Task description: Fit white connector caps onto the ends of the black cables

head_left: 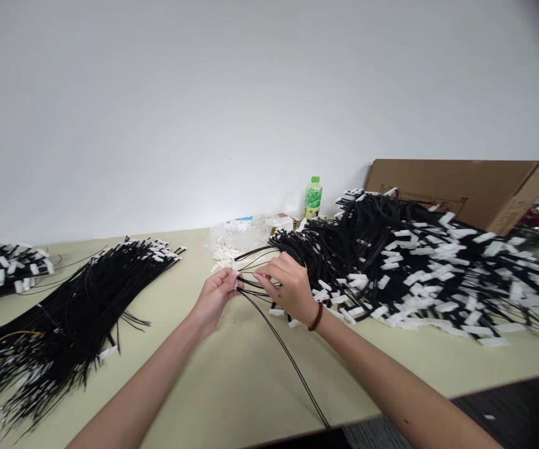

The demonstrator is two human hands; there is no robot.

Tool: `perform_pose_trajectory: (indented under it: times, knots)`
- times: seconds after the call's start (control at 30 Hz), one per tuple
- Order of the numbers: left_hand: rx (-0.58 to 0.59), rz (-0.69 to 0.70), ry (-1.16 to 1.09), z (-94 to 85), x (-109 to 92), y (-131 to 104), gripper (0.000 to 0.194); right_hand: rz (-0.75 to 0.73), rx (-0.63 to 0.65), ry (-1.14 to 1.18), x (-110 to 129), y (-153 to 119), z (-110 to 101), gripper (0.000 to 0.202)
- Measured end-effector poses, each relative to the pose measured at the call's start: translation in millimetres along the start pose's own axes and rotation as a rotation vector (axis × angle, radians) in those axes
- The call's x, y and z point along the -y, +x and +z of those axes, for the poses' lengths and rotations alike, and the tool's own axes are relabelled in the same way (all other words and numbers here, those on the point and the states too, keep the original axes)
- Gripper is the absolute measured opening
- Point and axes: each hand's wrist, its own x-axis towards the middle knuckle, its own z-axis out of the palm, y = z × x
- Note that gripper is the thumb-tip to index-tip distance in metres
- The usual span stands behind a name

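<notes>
Between the fingertips of my left hand [217, 294] is a small white connector [236, 272], partly hidden by the thumb. Thin black cables [281, 344] run from it, and one pair trails down to the table's front edge. My right hand [288, 284] is just to the right, its thumb and forefinger closed on one of the black wires near the connector. A brown band circles the right wrist. Behind that hand lies a big heap of black cables [372, 234] with white tags or connectors on their ends.
On the left lies a long bundle of black cables [86, 305], beside another bundle [5, 265]. At the back are a clear plastic bag [243, 234] over loose white pieces, a green-capped bottle [313, 199] and a cardboard box [442, 184]. The pale table [250, 393] meets the wall.
</notes>
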Motion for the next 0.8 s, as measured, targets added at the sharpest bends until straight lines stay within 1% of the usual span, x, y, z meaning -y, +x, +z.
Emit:
perform_pose_trajectory:
  times: [0.2, 0.37, 0.5, 0.67, 0.8]
  knots:
    - [0.016, 0.015, 0.019, 1.3, -1.5, 0.3, 0.029, -0.005, 0.002, 0.003, -1.5, -0.4, 0.5, 0.016]
    - [0.006, 0.028, 0.039, 0.8, -2.5, -0.1, 0.029, -0.026, 0.016, 0.013, -3.2, -0.9, 0.9, 0.016]
    - [0.007, 0.034, 0.093, -0.3, -2.8, -0.1, 0.029, -0.042, 0.021, 0.026, -4.7, -0.7, 1.3, 0.016]
    - [0.014, 0.031, 0.178, 0.4, -3.9, -0.9, 0.03, -0.073, 0.066, 0.044, -5.2, -1.1, 1.6, 0.019]
    - [0.025, 0.026, 0.189, 1.0, -4.6, -1.9, 0.031, -0.079, 0.078, 0.058, -4.6, -1.1, 0.6, 0.019]
